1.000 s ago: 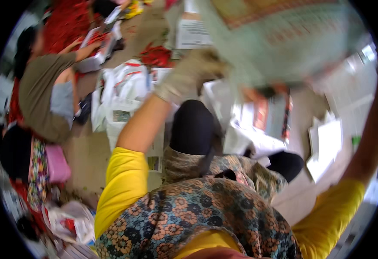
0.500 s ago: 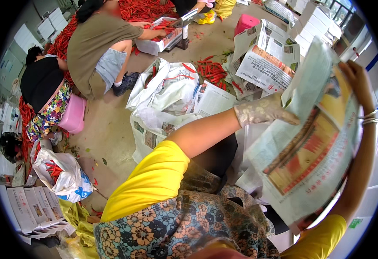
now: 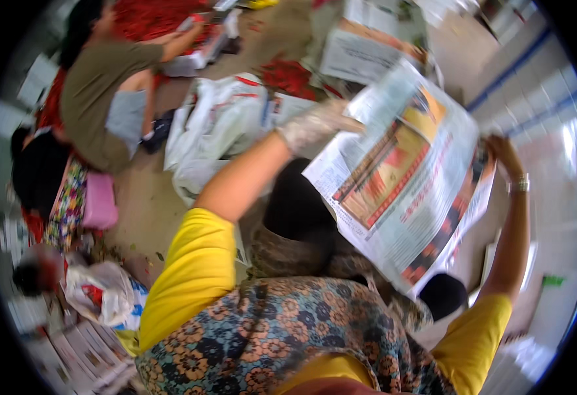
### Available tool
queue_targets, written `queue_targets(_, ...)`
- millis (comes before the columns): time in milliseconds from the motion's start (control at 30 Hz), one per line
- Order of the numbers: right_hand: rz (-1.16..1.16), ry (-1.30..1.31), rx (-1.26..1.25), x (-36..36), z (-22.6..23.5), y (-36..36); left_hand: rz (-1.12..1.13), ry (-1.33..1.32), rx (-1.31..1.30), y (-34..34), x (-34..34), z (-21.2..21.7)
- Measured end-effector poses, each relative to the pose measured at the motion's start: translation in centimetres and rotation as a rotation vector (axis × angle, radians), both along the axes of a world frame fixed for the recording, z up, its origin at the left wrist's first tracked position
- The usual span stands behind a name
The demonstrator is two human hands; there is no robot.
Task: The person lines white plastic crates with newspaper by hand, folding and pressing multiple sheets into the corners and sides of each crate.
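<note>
A large printed newspaper sheet (image 3: 407, 191) is spread out in front of me, tilted above my lap. My left hand (image 3: 321, 125), in a pale thin glove, grips its upper left edge. My right hand (image 3: 504, 155), with bracelets at the wrist, is closed on the right edge of the same sheet. Beyond my left forearm lies a white plastic sack (image 3: 216, 122), with a heap of red chili peppers (image 3: 288, 76) just past it. The sheet hides whatever lies right behind it.
More newspaper (image 3: 354, 56) covers something at the far side. A person in an olive shirt (image 3: 97, 99) crouches at the far left by a white tray; another sits on a pink stool (image 3: 99, 207). Near left are a white sack with red peppers (image 3: 101, 289) and stacked newspapers (image 3: 84, 355).
The newspaper has moved left and down and lies more spread out toward me. Both hands moved with it, still gripping its edges. The whole view has shifted and blurred.
</note>
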State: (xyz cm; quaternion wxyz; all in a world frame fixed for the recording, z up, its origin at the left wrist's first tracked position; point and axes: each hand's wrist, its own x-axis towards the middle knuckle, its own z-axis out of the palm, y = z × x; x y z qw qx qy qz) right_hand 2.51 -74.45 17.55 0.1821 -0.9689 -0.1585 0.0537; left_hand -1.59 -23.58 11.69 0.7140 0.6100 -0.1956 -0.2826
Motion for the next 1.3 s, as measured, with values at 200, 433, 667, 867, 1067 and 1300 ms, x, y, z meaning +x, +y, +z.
queue_targets(200,-0.024,-0.184,0.067,7.4,1.3,9.1,0.059,0.066,0.227,2.4,1.5,-1.3)
queue_targets(433,-0.363,-0.538,0.080,9.4,-15.7,14.1,0.365,-0.193,0.802,3.6,3.4,-5.2)
queue_targets(667,-0.317,-0.653,0.002,-2.5,-14.6,10.7,0.133,-0.489,0.806,-12.3,0.5,-4.4)
queue_targets(867,-0.439,-0.449,0.054,-4.5,-20.5,10.5,0.275,-0.614,0.572,-18.6,0.2,-11.0)
queue_targets(1067,-0.533,-0.597,0.245,-0.1,-20.5,10.9,0.366,-0.781,0.354,-19.7,-0.2,-8.9)
queue_targets(1300,-0.597,-0.411,-0.027,3.4,-25.3,11.5,0.177,-0.699,0.840,-20.1,1.2,-10.4)
